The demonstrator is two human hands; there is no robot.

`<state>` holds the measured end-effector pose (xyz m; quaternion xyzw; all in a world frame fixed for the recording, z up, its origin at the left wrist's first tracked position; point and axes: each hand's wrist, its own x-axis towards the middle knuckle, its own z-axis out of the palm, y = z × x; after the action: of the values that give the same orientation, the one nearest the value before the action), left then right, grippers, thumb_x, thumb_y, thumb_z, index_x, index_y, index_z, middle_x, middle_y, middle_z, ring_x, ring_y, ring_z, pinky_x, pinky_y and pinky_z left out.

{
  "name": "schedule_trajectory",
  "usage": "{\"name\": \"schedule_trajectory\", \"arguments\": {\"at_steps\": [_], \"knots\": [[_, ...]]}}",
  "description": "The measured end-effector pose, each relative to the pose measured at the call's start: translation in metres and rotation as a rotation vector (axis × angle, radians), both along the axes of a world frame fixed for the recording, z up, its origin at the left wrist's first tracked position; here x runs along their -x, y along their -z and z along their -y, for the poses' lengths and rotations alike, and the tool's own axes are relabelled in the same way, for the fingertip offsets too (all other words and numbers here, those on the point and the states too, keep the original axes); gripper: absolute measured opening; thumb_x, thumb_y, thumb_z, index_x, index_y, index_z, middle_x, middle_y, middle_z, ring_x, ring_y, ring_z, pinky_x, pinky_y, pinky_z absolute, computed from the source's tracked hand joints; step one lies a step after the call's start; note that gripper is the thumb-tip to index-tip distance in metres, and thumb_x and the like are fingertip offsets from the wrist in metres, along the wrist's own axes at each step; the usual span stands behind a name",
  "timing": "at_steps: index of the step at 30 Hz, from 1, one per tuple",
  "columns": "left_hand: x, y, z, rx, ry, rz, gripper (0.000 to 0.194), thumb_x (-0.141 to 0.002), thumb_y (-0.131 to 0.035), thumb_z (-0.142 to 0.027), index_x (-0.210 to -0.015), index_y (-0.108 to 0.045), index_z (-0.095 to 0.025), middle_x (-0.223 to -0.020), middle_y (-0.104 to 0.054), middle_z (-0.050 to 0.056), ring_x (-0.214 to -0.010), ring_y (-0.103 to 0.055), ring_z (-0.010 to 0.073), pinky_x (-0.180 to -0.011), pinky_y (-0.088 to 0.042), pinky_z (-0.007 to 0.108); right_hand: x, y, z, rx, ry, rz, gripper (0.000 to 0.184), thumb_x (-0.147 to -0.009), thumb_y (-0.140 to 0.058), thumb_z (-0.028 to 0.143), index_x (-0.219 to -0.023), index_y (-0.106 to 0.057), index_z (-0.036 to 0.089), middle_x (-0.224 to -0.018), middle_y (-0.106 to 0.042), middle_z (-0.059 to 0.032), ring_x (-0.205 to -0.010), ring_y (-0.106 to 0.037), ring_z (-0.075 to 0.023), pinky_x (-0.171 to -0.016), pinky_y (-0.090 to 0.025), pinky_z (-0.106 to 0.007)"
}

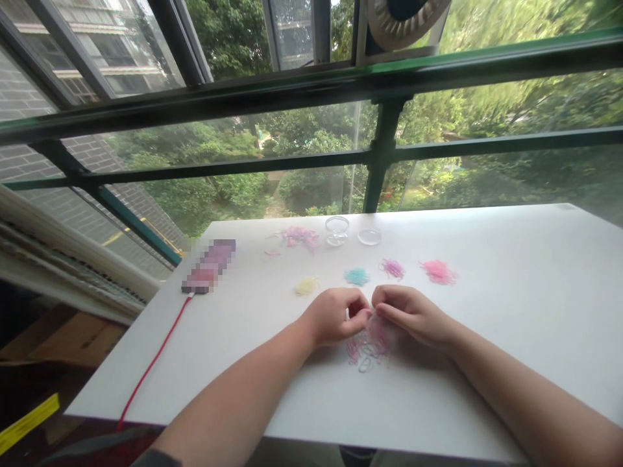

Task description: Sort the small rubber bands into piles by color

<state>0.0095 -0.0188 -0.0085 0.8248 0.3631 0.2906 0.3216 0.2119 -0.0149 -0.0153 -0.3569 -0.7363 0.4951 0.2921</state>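
- yellow pile [305,286] sits just past the left hand [335,316], its fingers curled in narrow, can't tell if they're pinching anything
- messy pink-and-clear loops [367,350] on the worktop [233,363], right under both hands
- right hand [411,312]: fingers bent in narrow too, grip too blurry to tell

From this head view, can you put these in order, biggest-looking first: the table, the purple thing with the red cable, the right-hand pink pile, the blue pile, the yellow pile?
1. Table
2. Purple thing
3. Right-hand pink pile
Last, unranked: blue pile and yellow pile, which look alike
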Motion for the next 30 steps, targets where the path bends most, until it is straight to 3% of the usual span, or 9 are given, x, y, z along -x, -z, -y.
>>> {"name": "schedule_trajectory", "arguments": {"at_steps": [22,30], "knots": [[0.0028,0.0011,0.0006,0.026,-0.011,0.0,0.01,-0.079,-0.053,-0.022,-0.074,-0.059,-0.015,-0.065,-0.06,0.0,-0.059,-0.052,0.0094,-0.058,-0.041,0.022,-0.0036,-0.0022,-0.0026,-0.105,0.03,0.061,0.015,-0.085,-0.051,0.026,-0.073,-0.053,0.016,-0.066,-0.051,0.0002,-0.062,-0.043,-0.0112,-0.057,-0.036,-0.024],[0.0027,0.0001,0.0009,0.01,-0.013,-0.004,0.007,-0.077,-0.053,-0.017,-0.072,-0.057,-0.015,-0.063,-0.058,-0.002,-0.057,-0.05,0.0076,-0.058,-0.039,0.02,-0.0098,-0.0076,-0.0045,-0.24,0.079,0.1,0.016,-0.085,-0.05,0.024,-0.071,-0.051,0.017,-0.068,-0.052,-0.001,-0.064,-0.045,-0.0126,-0.061,-0.037,-0.026]]}}
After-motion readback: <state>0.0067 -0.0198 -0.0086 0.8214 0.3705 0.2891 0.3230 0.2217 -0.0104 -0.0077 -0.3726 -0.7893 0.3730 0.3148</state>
